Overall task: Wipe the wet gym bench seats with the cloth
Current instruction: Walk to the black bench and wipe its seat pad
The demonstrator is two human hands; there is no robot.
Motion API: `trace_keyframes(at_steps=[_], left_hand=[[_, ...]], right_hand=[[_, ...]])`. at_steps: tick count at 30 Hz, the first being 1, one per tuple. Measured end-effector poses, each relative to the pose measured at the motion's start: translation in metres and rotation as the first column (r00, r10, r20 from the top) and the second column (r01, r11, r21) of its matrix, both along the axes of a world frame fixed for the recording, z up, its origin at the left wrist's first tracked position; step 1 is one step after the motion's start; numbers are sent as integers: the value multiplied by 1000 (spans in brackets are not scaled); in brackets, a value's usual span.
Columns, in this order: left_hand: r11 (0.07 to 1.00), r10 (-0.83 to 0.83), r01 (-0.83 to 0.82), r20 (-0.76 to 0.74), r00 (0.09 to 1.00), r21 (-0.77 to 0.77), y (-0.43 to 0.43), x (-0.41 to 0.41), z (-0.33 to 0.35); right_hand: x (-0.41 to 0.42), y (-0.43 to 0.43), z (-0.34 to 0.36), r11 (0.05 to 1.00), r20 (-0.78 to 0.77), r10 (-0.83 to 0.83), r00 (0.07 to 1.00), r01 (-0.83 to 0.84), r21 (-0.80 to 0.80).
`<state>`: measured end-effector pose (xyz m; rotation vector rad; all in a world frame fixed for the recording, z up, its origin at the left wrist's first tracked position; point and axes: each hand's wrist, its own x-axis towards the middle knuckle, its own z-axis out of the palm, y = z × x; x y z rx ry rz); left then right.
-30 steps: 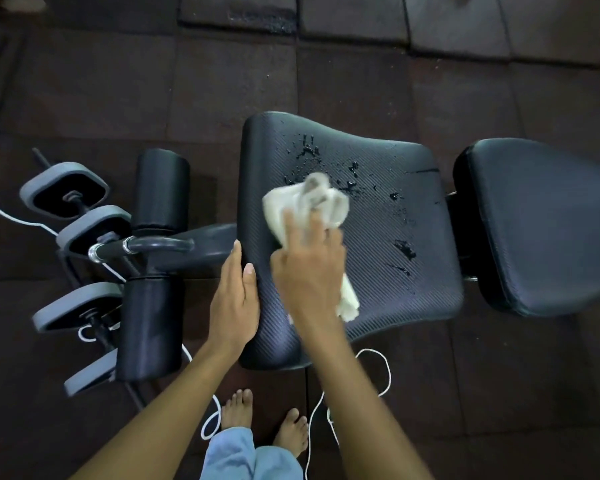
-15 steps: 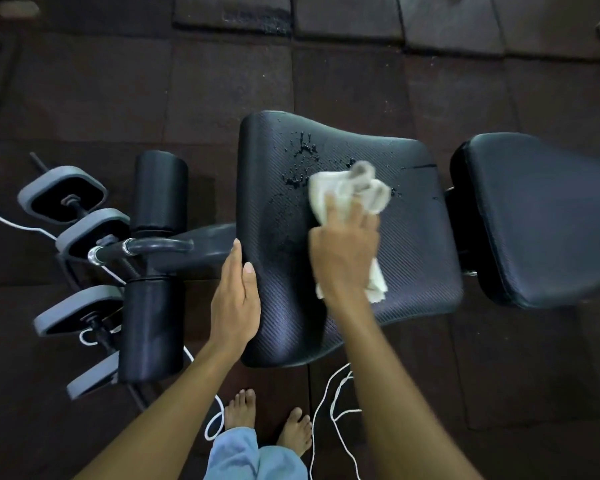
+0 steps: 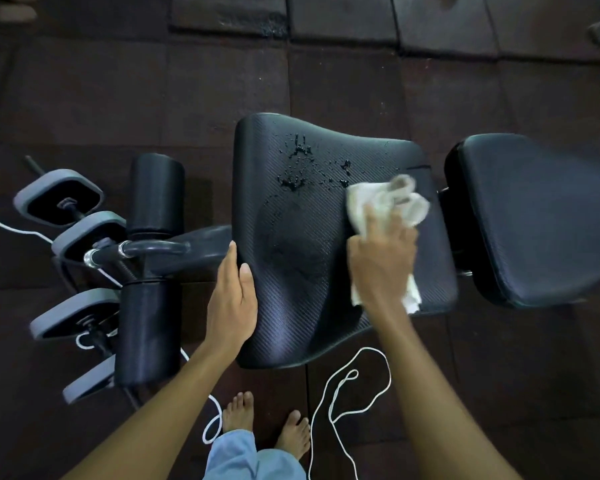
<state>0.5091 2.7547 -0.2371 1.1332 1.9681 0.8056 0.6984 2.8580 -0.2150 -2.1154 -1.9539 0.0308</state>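
Note:
A black textured bench seat (image 3: 298, 306) fills the middle of the view. Water drops (image 3: 297, 164) lie on its far middle part, and a damp smear shows below them. My right hand (image 3: 383, 265) presses a crumpled white cloth (image 3: 388, 200) onto the seat's right side, close to the gap before the second black pad (image 3: 534, 220). My left hand (image 3: 231, 299) lies flat against the seat's left edge, fingers together, holding nothing.
Two black foam rollers (image 3: 149, 271) and a curved metal handle (image 3: 136, 251) stand left of the seat. Grey dumbbells (image 3: 70, 258) lie further left. A white cord (image 3: 347, 393) loops on the dark rubber floor near my bare feet (image 3: 267, 424).
My right hand has swept the cloth across the seat from the middle to its right edge. The drops on the right side are gone. The left hand stayed put.

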Motion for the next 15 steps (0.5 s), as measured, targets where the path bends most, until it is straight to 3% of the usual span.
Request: trace_keyframes(at_steps=[4,6,8,10,12,13,15], left_hand=[[993,119,-116,83,989,-38,9,13,3],[986,164,-161,77,984,-33,11,19,2],[985,170,-170,50,984,-12,10,23,1],[987,162,-162,36,986,-2,10,22,-1],[988,155,-155,34,987,-1,9,22,-1],[988,155,-155,37,987,3,10,22,-1],[987,160,-160,36,987,6,11,22,-2]], right_hand=[[6,-59,-2,908,53,414,909,-417,50],[47,-59,-2,857,121,502,856,-511,62],[81,-35,-4,905,171,417,893,-425,12],[88,8,-2,983,135,181,974,-180,-18],[60,54,3,997,50,-58,997,61,-47],[38,71,6,991,17,-97,995,99,-85],[-10,80,8,994,-12,11,1000,-12,-111]])
